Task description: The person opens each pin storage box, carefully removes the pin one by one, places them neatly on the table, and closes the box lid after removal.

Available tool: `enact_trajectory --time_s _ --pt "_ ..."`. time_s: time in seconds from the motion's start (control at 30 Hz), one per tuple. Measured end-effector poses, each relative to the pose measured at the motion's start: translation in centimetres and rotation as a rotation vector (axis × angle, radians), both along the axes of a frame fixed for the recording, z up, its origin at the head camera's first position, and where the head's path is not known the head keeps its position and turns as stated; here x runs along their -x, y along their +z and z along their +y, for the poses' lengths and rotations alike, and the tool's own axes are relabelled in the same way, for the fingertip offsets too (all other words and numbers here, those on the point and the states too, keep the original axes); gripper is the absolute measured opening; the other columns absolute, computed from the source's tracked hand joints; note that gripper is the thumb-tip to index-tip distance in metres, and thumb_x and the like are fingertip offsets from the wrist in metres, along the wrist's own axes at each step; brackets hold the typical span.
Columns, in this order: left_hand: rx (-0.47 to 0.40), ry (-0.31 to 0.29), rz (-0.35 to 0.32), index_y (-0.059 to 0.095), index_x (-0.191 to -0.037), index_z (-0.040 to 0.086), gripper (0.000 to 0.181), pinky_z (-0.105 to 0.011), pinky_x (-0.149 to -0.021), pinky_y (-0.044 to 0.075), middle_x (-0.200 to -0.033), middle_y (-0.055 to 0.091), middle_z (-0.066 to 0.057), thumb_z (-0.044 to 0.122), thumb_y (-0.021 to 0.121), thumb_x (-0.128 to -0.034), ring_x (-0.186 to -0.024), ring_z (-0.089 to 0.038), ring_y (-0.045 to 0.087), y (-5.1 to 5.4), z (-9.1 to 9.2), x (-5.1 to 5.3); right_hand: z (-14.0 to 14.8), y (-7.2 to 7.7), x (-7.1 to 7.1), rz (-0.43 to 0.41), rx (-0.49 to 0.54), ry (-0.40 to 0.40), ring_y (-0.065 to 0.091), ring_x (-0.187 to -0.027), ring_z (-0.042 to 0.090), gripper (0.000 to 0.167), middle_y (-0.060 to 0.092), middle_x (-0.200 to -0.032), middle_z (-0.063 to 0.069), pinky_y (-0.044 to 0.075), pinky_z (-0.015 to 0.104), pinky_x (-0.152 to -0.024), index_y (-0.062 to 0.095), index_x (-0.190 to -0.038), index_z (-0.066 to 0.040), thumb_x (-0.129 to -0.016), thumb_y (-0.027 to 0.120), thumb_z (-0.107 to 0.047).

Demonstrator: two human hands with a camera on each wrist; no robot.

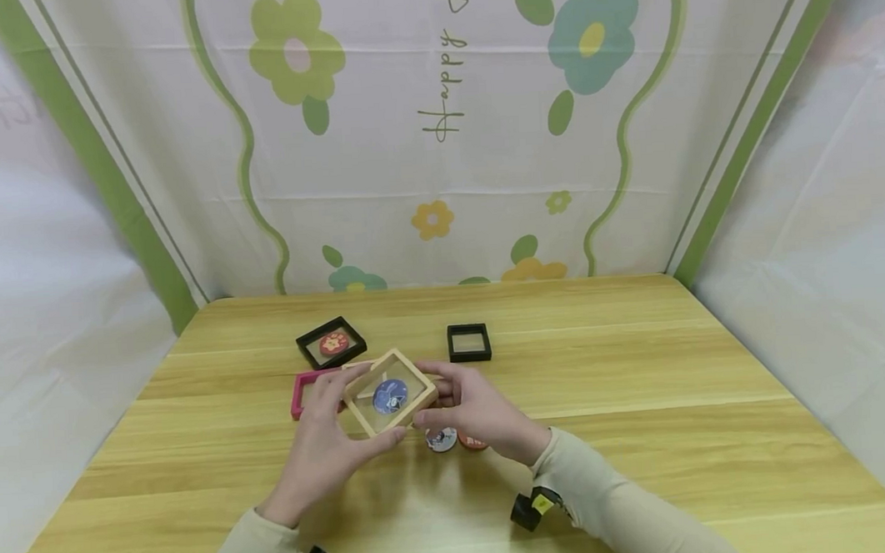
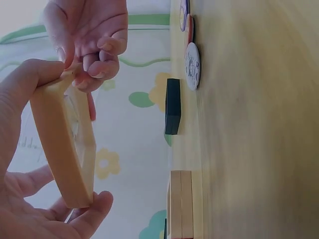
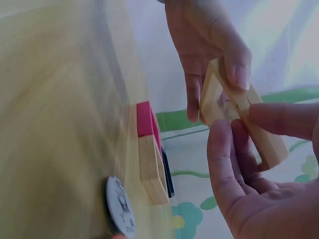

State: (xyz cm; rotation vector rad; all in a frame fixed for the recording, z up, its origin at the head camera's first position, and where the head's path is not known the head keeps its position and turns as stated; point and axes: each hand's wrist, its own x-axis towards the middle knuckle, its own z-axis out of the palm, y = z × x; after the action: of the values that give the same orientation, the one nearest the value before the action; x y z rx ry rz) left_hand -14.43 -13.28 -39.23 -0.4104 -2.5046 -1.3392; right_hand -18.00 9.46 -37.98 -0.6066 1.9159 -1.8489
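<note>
A light wooden frame (image 1: 355, 409) with a clear middle and a blue round badge (image 1: 390, 396) in it is held tilted above the table. The left hand (image 1: 319, 446) grips its left side, thumb along the lower edge. At its right corner, the right hand (image 1: 483, 412) pinches the frame between thumb and fingers. In the left wrist view the wooden frame (image 2: 60, 144) appears edge-on, lifted off the table. The right wrist view shows both hands on the frame (image 3: 266, 144).
Behind the hands lie a black frame with a red badge (image 1: 333, 343), a pink frame (image 1: 297, 397) and a smaller black frame (image 1: 469, 356). Another wooden frame (image 3: 149, 167) sits by the pink one. A white badge (image 1: 442, 439) and a red badge (image 1: 471, 442) lie below the right hand.
</note>
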Motion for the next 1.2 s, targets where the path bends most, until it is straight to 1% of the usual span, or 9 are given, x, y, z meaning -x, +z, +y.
enact_trajectory --time_s 0.13,0.23,0.37,0.53,0.67,0.77,1.0,1.2 --pt "0.001 -0.002 -0.019 0.050 -0.141 0.017 0.091 -0.051 -0.089 0.047 -0.127 0.046 -0.007 0.040 0.093 -0.0647 -0.112 -0.028 0.048 0.0 0.1 0.0 -0.2 0.0 -0.3 -0.064 0.051 -0.002 0.065 -0.095 0.040 0.070 0.068 -0.108 0.017 0.053 0.053 -0.083 0.037 -0.149 -0.006 -0.088 0.071 0.001" --pt "-0.002 -0.010 -0.023 0.050 -0.141 0.017 0.091 -0.051 -0.090 0.048 -0.127 0.046 -0.006 0.039 0.093 -0.0646 -0.113 -0.028 0.048 0.0 0.1 0.0 -0.4 -0.1 -0.5 -0.086 0.079 -0.022 0.066 -0.090 0.037 0.071 0.068 -0.106 0.018 0.052 0.056 -0.083 0.036 -0.149 -0.006 -0.087 0.071 0.004" --pt "-0.010 -0.018 -0.022 0.050 -0.140 0.016 0.089 -0.052 -0.091 0.047 -0.127 0.046 -0.006 0.039 0.093 -0.0654 -0.113 -0.028 0.048 -0.1 0.1 0.0 -0.9 -0.1 -1.0 -0.105 0.116 -0.059 0.067 -0.089 0.031 0.073 0.068 -0.105 0.020 0.052 0.055 -0.083 0.036 -0.148 -0.004 -0.085 0.070 0.009" --pt "-0.018 -0.015 -0.019 0.051 -0.140 0.015 0.087 -0.052 -0.091 0.047 -0.128 0.047 -0.008 0.041 0.091 -0.0671 -0.113 -0.027 0.048 -0.2 0.0 0.0 -1.3 -0.2 -1.4 -0.119 0.165 -0.068 0.067 -0.097 0.033 0.074 0.067 -0.109 0.021 0.052 0.054 -0.085 0.032 -0.150 -0.004 -0.086 0.066 0.012" --pt "-0.026 -0.012 -0.027 0.050 -0.140 0.015 0.088 -0.049 -0.091 0.048 -0.129 0.047 -0.006 0.042 0.091 -0.0669 -0.113 -0.027 0.049 -0.1 0.1 0.0 -1.4 -0.2 -1.6 -0.119 0.179 -0.064 0.066 -0.098 0.033 0.073 0.066 -0.111 0.021 0.051 0.055 -0.085 0.031 -0.151 -0.004 -0.088 0.065 0.011" --pt "-0.032 -0.010 -0.040 0.050 -0.140 0.015 0.088 -0.047 -0.091 0.049 -0.129 0.047 -0.006 0.044 0.091 -0.0670 -0.113 -0.028 0.050 -0.1 0.1 0.0 -1.4 -0.2 -1.6 -0.104 0.182 -0.057 0.066 -0.098 0.032 0.071 0.065 -0.112 0.022 0.053 0.052 -0.084 0.032 -0.151 -0.003 -0.090 0.064 0.010" --pt "-0.033 0.004 -0.082 0.051 -0.140 0.014 0.088 -0.049 -0.091 0.048 -0.129 0.046 -0.009 0.047 0.089 -0.0678 -0.113 -0.027 0.050 0.0 0.1 0.0 -1.3 -0.2 -1.5 -0.072 0.183 -0.038 0.066 -0.097 0.031 0.069 0.065 -0.114 0.021 0.055 0.045 -0.081 0.033 -0.152 -0.004 -0.091 0.064 0.007" --pt "-0.040 0.014 -0.107 0.052 -0.140 0.014 0.086 -0.049 -0.090 0.047 -0.123 0.046 -0.009 0.047 0.088 -0.0692 -0.108 -0.028 0.050 0.1 0.1 -0.2 -1.4 -0.1 -1.5 -0.049 0.162 -0.046 0.067 -0.094 0.030 0.068 0.067 -0.113 0.019 0.054 0.052 -0.082 0.034 -0.152 -0.005 -0.091 0.065 0.005"
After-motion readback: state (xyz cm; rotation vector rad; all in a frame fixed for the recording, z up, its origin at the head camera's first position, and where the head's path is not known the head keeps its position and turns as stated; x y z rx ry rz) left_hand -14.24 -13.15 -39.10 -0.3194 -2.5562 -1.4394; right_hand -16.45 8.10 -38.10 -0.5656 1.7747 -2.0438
